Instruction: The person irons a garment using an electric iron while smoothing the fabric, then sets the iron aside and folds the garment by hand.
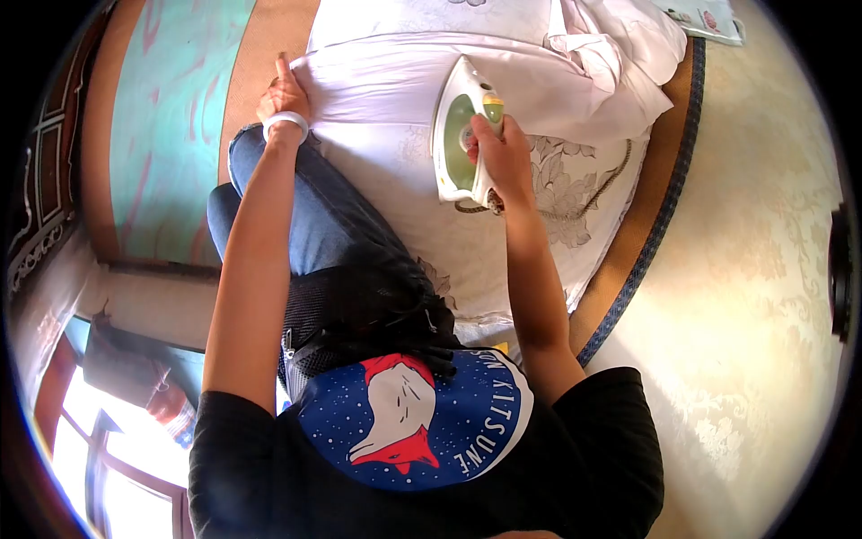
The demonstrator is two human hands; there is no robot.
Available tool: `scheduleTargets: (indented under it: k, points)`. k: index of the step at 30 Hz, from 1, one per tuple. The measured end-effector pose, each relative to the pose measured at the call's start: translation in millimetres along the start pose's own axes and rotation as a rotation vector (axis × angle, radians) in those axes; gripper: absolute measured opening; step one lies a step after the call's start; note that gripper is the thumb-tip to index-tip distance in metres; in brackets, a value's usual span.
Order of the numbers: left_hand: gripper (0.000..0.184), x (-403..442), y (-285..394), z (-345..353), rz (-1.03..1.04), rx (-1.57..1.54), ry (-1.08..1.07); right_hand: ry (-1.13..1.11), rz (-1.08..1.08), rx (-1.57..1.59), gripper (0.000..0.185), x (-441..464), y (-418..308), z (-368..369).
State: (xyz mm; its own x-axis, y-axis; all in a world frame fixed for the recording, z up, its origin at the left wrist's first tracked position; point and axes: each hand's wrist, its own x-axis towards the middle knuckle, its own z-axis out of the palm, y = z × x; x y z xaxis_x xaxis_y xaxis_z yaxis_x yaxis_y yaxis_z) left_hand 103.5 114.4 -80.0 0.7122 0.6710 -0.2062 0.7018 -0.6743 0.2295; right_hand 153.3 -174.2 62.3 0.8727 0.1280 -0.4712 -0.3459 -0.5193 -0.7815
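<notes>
A white and green iron point(455, 144) rests on a pale pink cloth, its tip pointing away from me. My right hand point(505, 160) is closed round the iron's handle. The pink cloth point(377, 85) lies spread over a white floral sheet point(386, 171), bunched up at its far right. At the cloth's left edge is my left hand point(285, 94), wearing a white band at the wrist; it seems to grip the edge, with one finger pointing away. A cord point(606, 184) curves over the sheet to the right of the iron.
A brown mat with a dark woven border point(666, 211) lies under the sheet. Patterned wall covering point(745, 234) rises on the right. A turquoise panel point(171, 117) is on the left, and a plastic packet point(709, 20) lies at the far right. My jeans-clad legs point(332, 207) are beside the sheet.
</notes>
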Motion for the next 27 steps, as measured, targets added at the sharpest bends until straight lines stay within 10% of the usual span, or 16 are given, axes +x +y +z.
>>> scheduleTargets:
  k: [17,22,25,27]
  points:
    - [0.052,-10,-32,-16,-0.070,-0.602,0.012,0.385,0.083,0.055,0.026,-46,94,-132]
    - [0.047,-34,-54,-30,0.070,-1.429,0.055,0.390,0.292,0.105,0.040,-100,149,-184]
    - [0.029,-65,-59,-70,0.077,-1.395,0.074,0.826,0.038,-0.868,0.065,-119,181,-176]
    - [0.024,-92,-48,-105,0.117,-1.545,-0.009,0.720,-0.078,-0.853,0.085,-131,145,-161]
